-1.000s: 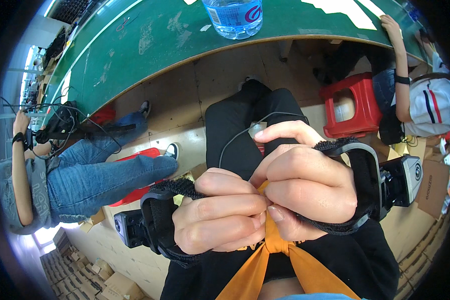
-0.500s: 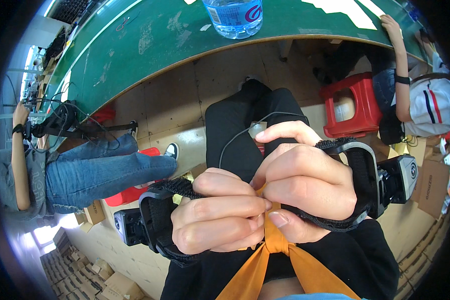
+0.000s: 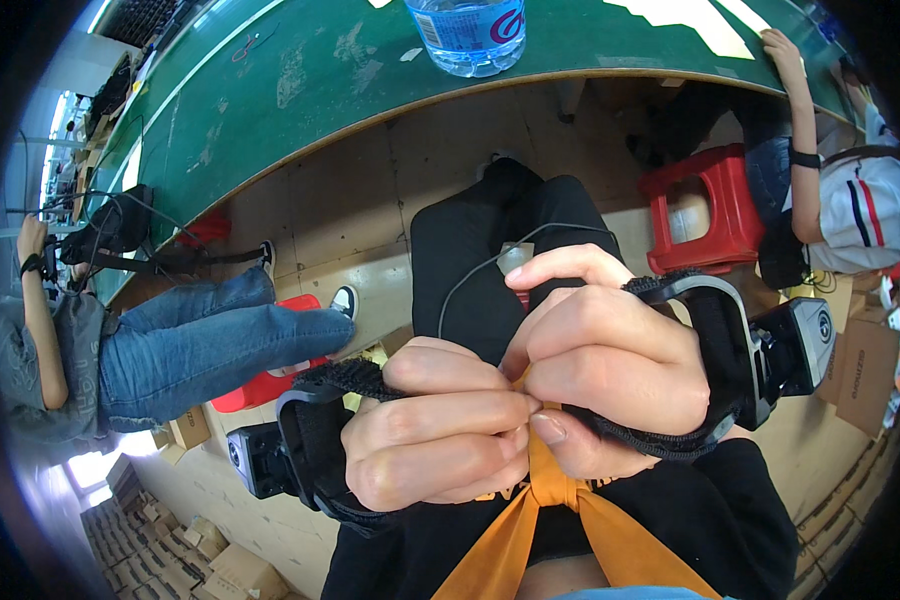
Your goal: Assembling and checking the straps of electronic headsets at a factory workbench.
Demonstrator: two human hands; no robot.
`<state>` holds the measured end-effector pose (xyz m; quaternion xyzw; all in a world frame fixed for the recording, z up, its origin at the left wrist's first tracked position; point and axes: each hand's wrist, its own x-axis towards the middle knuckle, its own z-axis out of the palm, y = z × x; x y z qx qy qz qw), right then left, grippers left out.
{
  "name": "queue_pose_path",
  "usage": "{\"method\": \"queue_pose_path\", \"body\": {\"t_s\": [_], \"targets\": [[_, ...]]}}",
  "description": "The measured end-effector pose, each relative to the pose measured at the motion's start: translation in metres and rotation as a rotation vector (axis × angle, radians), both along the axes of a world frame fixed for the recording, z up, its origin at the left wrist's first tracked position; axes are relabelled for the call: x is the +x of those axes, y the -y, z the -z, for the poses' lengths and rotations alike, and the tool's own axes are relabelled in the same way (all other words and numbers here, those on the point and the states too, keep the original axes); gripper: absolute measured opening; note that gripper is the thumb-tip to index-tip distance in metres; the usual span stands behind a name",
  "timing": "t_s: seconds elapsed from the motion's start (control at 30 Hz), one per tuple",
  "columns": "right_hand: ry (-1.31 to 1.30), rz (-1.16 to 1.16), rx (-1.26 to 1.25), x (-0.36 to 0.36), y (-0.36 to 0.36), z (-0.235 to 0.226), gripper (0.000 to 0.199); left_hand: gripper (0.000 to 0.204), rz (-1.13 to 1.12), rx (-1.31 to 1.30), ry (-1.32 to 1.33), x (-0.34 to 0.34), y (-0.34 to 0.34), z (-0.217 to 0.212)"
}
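Note:
An orange neckerchief (image 3: 553, 490) hangs in front of me, its two bands running down toward the lower edge and meeting in a knot. Above that knot, my left hand (image 3: 435, 430) is closed, its fingers pinching the cloth's upper part. My right hand (image 3: 615, 365) pinches the same cloth, with the thumb lying just over the knot and the index finger sticking out loosely. Both sets of fingertips touch each other, so the cloth's end is mostly hidden between them. Black straps with small camera units (image 3: 802, 345) sit around both wrists.
A green table (image 3: 300, 110) curves across the top, bearing a water bottle (image 3: 470, 40) near its edge. A seated person in jeans (image 3: 190, 340) is at left; another person's arm (image 3: 802, 150) rests at right by a red stool (image 3: 705, 210). Cardboard boxes (image 3: 240, 575) stand lower left.
My hands keep their pinch on the neckerchief, and my right hand has shifted very slightly left. The person at left has shifted slightly, and the cables by that person's hand have moved.

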<state>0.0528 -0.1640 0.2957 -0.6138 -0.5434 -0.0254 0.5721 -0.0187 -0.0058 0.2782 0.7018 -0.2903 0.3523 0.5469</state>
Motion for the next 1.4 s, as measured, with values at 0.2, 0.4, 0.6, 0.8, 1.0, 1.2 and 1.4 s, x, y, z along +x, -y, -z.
{"method": "queue_pose_path", "body": {"t_s": [0.2, 0.4, 0.6, 0.8, 1.0, 1.2, 1.4], "targets": [[0.034, 0.004, -0.013, 0.000, 0.001, 0.000, 0.007, 0.038, 0.078, 0.012, -0.011, -0.001, -0.004, 0.001], [0.015, 0.065, 0.082, -0.004, -0.006, 0.004, 0.008, 0.038, 0.084, -0.029, -0.007, 0.000, -0.004, 0.000], [-0.013, 0.011, 0.048, -0.002, -0.003, 0.001, 0.008, 0.033, 0.099, -0.061, -0.016, 0.002, -0.005, -0.002], [-0.009, 0.002, 0.054, -0.001, -0.003, 0.001, 0.008, 0.030, 0.140, -0.068, -0.009, 0.004, -0.008, 0.000], [-0.003, 0.004, 0.047, -0.001, -0.003, 0.001, 0.009, 0.031, 0.156, -0.073, -0.003, 0.005, -0.009, 0.000], [0.006, 0.027, -0.022, -0.001, -0.002, -0.004, 0.008, 0.032, 0.145, -0.040, -0.014, 0.004, -0.011, -0.001], [0.134, 0.046, -0.237, 0.007, 0.006, -0.017, 0.015, 0.031, -0.013, 0.080, -0.051, 0.000, -0.008, -0.004]]}}
